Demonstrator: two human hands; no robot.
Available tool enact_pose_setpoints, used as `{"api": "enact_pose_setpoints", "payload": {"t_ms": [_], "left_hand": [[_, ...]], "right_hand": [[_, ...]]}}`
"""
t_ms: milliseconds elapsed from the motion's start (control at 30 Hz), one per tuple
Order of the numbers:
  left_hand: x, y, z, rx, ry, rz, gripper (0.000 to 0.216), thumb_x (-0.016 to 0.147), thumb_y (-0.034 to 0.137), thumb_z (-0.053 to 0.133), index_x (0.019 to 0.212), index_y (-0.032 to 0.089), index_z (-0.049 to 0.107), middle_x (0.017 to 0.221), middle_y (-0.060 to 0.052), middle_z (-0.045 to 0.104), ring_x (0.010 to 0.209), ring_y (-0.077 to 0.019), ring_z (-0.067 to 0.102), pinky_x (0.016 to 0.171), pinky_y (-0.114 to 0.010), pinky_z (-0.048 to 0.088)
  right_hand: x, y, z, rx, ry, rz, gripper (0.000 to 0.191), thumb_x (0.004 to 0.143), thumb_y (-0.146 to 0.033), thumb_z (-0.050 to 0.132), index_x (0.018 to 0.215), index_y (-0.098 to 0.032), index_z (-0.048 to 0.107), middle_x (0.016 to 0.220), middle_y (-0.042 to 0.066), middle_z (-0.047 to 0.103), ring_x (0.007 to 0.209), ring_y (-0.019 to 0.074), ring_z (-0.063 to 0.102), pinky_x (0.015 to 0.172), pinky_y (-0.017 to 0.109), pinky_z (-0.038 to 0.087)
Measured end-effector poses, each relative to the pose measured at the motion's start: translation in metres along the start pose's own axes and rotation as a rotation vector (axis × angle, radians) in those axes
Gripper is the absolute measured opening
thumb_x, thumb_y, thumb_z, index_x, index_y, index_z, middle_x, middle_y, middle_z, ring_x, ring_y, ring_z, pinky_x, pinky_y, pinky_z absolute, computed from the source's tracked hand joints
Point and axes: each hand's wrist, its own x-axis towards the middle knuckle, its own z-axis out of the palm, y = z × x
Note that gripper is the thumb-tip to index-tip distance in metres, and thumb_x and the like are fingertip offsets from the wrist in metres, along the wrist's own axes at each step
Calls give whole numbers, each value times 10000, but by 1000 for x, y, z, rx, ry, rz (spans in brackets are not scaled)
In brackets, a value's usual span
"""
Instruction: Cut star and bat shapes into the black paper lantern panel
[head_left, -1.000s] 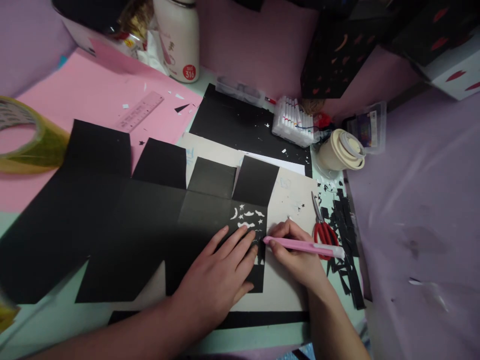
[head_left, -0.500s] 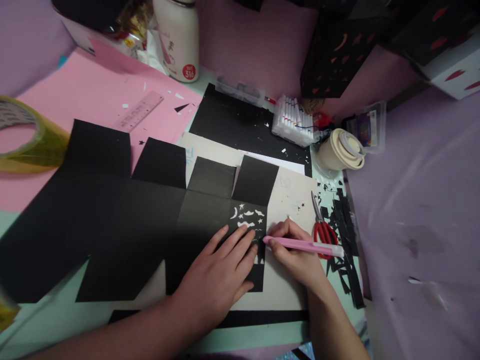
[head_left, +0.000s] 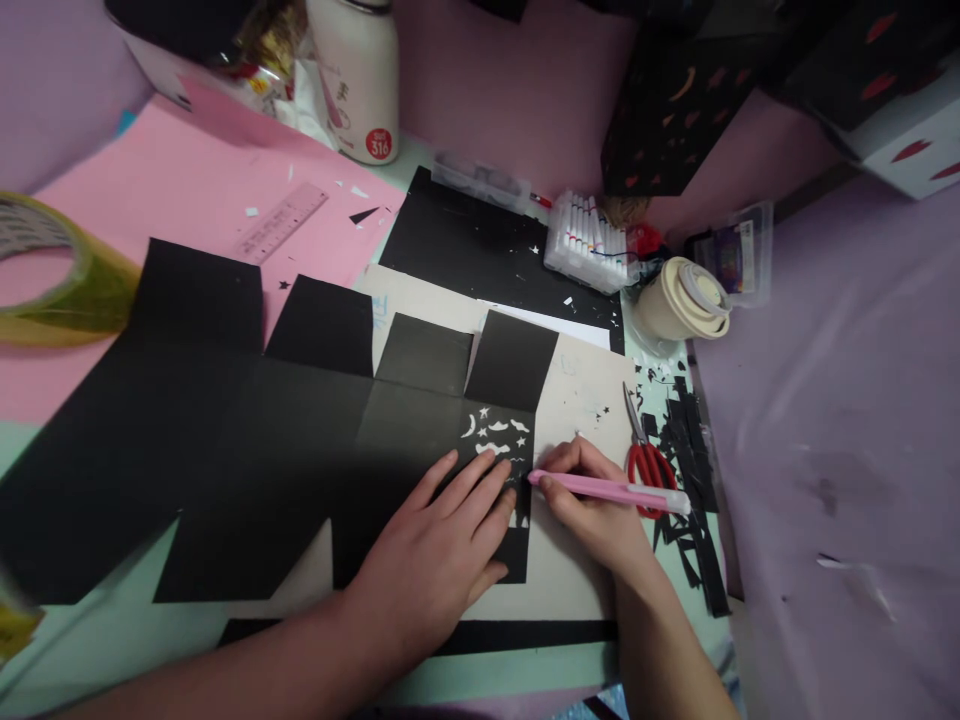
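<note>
A large black paper sheet (head_left: 247, 440) with several flaps lies flat on the table. Its right panel has small moon, star and cloud shapes cut out (head_left: 496, 432). My left hand (head_left: 442, 545) lies flat on that panel, fingers stretched out, pressing the paper down. My right hand (head_left: 592, 505) is closed round a pink craft knife (head_left: 611, 490), whose tip touches the paper's right edge beside my left fingertips. A beige board (head_left: 581, 400) lies under the paper.
Red-handled scissors (head_left: 646, 455) and black paper scraps (head_left: 690, 470) lie just right of my right hand. A tape roll (head_left: 679, 300), marker box (head_left: 589, 245), white bottle (head_left: 356, 75), pink ruler (head_left: 279, 222) and big yellow tape roll (head_left: 60, 270) stand around.
</note>
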Motion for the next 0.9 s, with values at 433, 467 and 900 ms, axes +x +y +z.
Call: {"api": "enact_pose_setpoints", "payload": {"t_ms": [433,467,900], "left_hand": [[-1,0,1,-9,4,0,485,914,517,552,1273,191,569,1452,-49,507,1388,-219,371,1190,-400,111],[-1,0,1,-7,3,-1,485,914,518,552,1272,191,569,1452,-48,507,1388,-218,370,1190,-401,115],[0,0,2,-1,0,0,484,910,513,560,1276,195,568,1451,-48,508,1391,-218,368,1190,-401,103]], "right_hand": [[1,0,1,16,23,-26,165,814,-165,617,709,-207,496,694,-28,586,646,118,524,601,262,413],[0,0,0,14,25,-31,164,815,-165,617,710,-206,498,695,-27,587,647,118,525,602,263,413],[-2,0,1,4,13,-14,153,799,-135,625,720,-210,518,723,-19,602,692,131,554,643,269,439]]}}
